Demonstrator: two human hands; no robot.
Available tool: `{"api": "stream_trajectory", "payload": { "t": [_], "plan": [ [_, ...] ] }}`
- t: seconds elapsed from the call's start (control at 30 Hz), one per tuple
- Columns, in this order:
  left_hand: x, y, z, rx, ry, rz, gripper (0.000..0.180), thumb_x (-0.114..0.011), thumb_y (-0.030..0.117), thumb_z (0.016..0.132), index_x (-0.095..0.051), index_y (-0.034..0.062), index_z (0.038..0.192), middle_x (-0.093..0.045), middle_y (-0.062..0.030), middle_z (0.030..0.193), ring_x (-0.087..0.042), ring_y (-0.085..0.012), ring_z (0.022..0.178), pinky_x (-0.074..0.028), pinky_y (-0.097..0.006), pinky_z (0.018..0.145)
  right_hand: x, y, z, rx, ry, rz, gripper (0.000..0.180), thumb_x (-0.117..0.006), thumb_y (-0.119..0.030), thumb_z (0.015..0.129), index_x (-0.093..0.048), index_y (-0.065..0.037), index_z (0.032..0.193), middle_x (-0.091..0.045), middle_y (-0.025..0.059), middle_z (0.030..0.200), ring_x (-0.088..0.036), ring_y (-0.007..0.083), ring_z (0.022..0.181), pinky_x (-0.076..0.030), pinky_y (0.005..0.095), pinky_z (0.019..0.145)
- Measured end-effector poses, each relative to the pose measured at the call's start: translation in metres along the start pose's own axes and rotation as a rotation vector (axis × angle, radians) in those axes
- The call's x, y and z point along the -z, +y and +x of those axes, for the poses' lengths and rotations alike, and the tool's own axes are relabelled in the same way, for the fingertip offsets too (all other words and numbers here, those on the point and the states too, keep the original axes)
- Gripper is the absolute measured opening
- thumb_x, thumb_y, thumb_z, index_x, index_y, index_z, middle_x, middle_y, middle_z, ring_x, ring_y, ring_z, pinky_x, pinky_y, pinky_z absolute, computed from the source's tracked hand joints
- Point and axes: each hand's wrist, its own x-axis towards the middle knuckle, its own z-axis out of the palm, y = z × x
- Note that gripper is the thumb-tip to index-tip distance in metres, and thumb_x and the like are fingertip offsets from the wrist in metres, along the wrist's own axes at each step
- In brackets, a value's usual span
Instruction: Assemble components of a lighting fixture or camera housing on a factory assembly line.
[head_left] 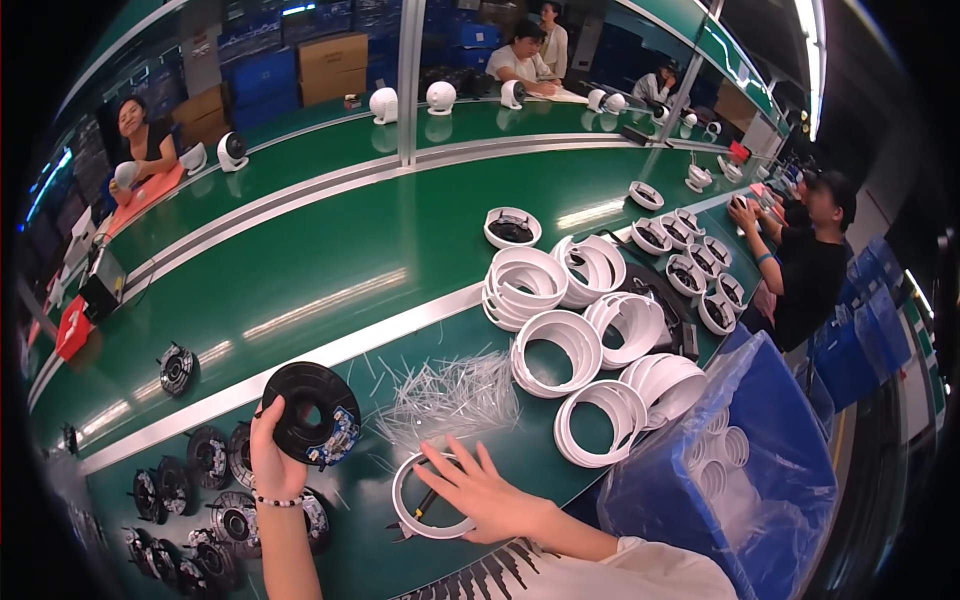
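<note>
Raised above the bench, a black ring-shaped housing (pixel 300 430) with a round hole in its middle is gripped at its left edge by my left hand (pixel 277 455). A blue circuit board (pixel 343 430) sits on the housing's right side. My right hand (pixel 495 500) has its fingers spread over a white plastic ring (pixel 402 500) lying on the bench. Through the ring shows a hand tool with a black and yellow handle (pixel 425 503); my hand hides part of it. Just beyond lies a pile of thin clear strips (pixel 455 395).
Several black housings with boards (pixel 207 455) lie at the left. White rings (pixel 557 352) are stacked at the right, beside a plastic-lined blue bin (pixel 650 500) of white parts. Beyond runs a green conveyor (pixel 350 230). A co-worker (pixel 810 250) works at the far right; others sit opposite.
</note>
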Motion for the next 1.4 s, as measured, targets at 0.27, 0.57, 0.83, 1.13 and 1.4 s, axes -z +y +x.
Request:
{"api": "stream_trajectory", "payload": {
  "t": [0.27,0.57,0.83,1.13,1.4],
  "plan": [
    [0.009,0.005,-0.002,-0.037,0.085,-0.014,0.025,-0.05,0.009,0.081,-0.052,-0.0024,0.103,-0.058,-0.0097,0.099,-0.055,-0.0183,0.091,-0.042,-0.029,0.083,-0.006,-0.026,0.023,-0.279,-0.016,-0.055,0.112,-0.066,-0.06,0.053,-0.017,0.008,0.128,-0.008,0.027,0.135,-0.01,0.0506,0.121,-0.032,0.0638,0.082],
    [0.002,0.008,0.004,-0.147,0.066,-0.063,0.025,-0.047,0.008,0.084,-0.048,-0.0033,0.107,-0.056,-0.0092,0.102,-0.054,-0.0166,0.094,-0.043,-0.028,0.081,-0.007,-0.014,0.014,-0.172,0.146,0.044,0.116,-0.079,-0.043,0.044,-0.018,0.016,0.122,-0.011,0.0372,0.128,-0.006,0.0525,0.121,-0.014,0.0542,0.098],
    [0.004,0.005,0.002,-0.196,0.151,-0.094,0.024,-0.05,0.009,0.084,-0.048,-0.0007,0.106,-0.056,-0.0074,0.1,-0.054,-0.0146,0.092,-0.043,-0.027,0.08,-0.014,-0.029,0.015,-0.353,0.107,0.059,0.122,-0.08,-0.043,0.043,-0.009,0.013,0.126,-0.009,0.0337,0.13,-0.015,0.0488,0.12,-0.022,0.055,0.092],
    [-0.01,-0.031,-0.008,-0.344,0.139,-0.108,0.028,-0.049,0.01,0.086,-0.042,-0.0012,0.11,-0.052,-0.009,0.106,-0.052,-0.0164,0.095,-0.043,-0.029,0.083,0.005,-0.019,0.026,0.081,0.72,1.068,0.118,-0.079,-0.019,0.05,0.003,0.001,0.133,-0.009,0.0231,0.136,-0.023,0.0321,0.124,-0.028,0.0429,0.097],
    [-0.013,-0.062,-0.032,0.06,-0.381,0.047,0.067,-0.055,0.0,0.074,-0.02,0.0018,0.131,-0.034,-0.0098,0.128,-0.034,-0.018,0.118,-0.027,-0.032,0.098,0.01,-0.007,0.063,0.112,0.738,1.204,0.112,-0.075,-0.01,0.054,0.003,0.003,0.132,-0.007,0.0206,0.138,-0.02,0.0276,0.126,-0.031,0.0382,0.096]
  ]
}}
